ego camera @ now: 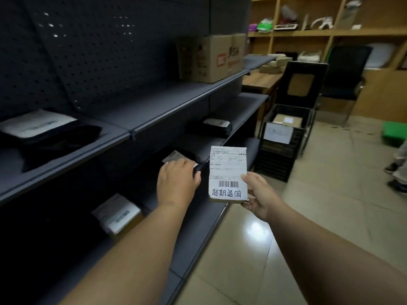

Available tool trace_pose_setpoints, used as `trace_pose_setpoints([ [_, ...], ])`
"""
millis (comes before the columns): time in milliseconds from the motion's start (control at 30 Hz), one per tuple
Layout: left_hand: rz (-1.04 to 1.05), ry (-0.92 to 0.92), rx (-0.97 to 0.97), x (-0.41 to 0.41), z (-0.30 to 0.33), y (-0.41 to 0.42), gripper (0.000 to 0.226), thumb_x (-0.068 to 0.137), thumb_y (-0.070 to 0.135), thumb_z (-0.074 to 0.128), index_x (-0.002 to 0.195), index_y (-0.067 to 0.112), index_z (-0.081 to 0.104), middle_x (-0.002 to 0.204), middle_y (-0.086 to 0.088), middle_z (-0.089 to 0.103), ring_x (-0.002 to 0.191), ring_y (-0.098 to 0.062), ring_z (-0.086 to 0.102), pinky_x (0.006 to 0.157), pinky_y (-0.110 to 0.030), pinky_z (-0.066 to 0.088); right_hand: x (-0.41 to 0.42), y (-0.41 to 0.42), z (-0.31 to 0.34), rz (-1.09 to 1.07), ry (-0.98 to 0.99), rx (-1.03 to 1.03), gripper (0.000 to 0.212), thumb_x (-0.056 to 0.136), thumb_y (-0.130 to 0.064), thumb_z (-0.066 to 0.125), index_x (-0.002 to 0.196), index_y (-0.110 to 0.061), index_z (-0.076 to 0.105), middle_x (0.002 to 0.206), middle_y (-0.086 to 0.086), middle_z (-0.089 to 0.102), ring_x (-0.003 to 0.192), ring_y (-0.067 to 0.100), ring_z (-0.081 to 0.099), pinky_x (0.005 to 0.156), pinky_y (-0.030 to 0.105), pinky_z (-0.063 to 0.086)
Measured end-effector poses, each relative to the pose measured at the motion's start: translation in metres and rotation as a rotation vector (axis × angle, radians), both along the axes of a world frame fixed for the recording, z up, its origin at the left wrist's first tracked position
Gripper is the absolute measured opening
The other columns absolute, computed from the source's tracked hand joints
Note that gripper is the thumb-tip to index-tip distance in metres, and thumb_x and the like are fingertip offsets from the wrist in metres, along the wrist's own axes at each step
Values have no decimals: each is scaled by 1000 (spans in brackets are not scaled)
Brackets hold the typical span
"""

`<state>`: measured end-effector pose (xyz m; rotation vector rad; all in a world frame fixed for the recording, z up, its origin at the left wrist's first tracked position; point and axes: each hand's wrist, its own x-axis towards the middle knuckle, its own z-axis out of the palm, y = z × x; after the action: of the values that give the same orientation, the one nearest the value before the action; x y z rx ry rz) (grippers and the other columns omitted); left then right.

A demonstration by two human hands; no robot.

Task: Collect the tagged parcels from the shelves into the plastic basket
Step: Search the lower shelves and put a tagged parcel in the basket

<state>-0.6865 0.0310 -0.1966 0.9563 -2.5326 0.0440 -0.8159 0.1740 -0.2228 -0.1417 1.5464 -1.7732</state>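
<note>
- Small flat parcel (pixel 228 172) at lower centre of the frame, label up, with barcode and handwritten characters; pinched at its right edge and lower corner by the right hand (pixel 257 192).
- Left hand (pixel 177 179) just left of it, palm down, fingers curled over a black bagged parcel (pixel 176 157) on a lower shelf of the dark shelves (pixel 154 111); whether gripped or only touched cannot be told.
- More black bagged parcels with white labels: one at middle left (pixel 44 130), one right of centre on the shelf below (pixel 211 127).
- Brown boxed parcel (pixel 119 216) with label at lower left, on a low shelf.
- Large cardboard box (pixel 211 58) at upper centre, on the upper shelf.
- Black plastic basket (pixel 284 137) at middle right, on the tiled floor (pixel 330 205), with a box inside and a white sheet on its front.
- Black chair (pixel 345 73) and wooden shelving (pixel 330 31) at upper right.
</note>
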Motion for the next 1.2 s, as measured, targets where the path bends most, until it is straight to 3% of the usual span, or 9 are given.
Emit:
trace_pose_setpoints([
  [167, -96, -63, -28, -83, 4, 17, 33, 92, 42, 48, 111, 20, 63, 112, 2, 63, 104, -20, 56, 96, -31, 36, -68, 33, 3, -114, 20, 37, 18, 92, -25, 56, 109, -26, 52, 91, 1, 64, 74, 16, 59, 68, 28, 45],
  [300, -88, -125, 22, -149, 6, 28, 35, 93, 45, 44, 111, 20, 62, 111, 0, 62, 106, -22, 56, 88, -33, 39, -124, 54, 6, -179, 23, 56, 21, 92, -25, 56, 113, -26, 52, 89, 0, 64, 74, 16, 59, 70, 29, 45],
  [600, -134, -149, 76, -294, 3, 47, 37, 93, 44, 45, 116, 20, 60, 116, -2, 61, 109, -25, 54, 88, -35, 39, -254, 82, 9, -240, 1, 91, 21, 91, -24, 58, 111, -25, 53, 88, 3, 63, 71, 18, 56, 64, 28, 47],
  [1033, -191, -178, 45, -420, -3, 39, 36, 93, 42, 45, 116, 19, 60, 115, -4, 61, 107, -25, 55, 83, -35, 40, -372, 76, 2, -271, -13, 85, 11, 91, -22, 57, 100, -27, 54, 91, 3, 62, 75, 18, 55, 63, 28, 44],
  [1200, -228, -213, 20, -475, -8, 21, 37, 93, 44, 45, 116, 19, 60, 115, -3, 60, 107, -25, 55, 85, -35, 40, -421, 61, -2, -297, 1, 87, 20, 90, -22, 57, 109, -25, 54, 94, 5, 63, 77, 19, 56, 63, 29, 44],
])
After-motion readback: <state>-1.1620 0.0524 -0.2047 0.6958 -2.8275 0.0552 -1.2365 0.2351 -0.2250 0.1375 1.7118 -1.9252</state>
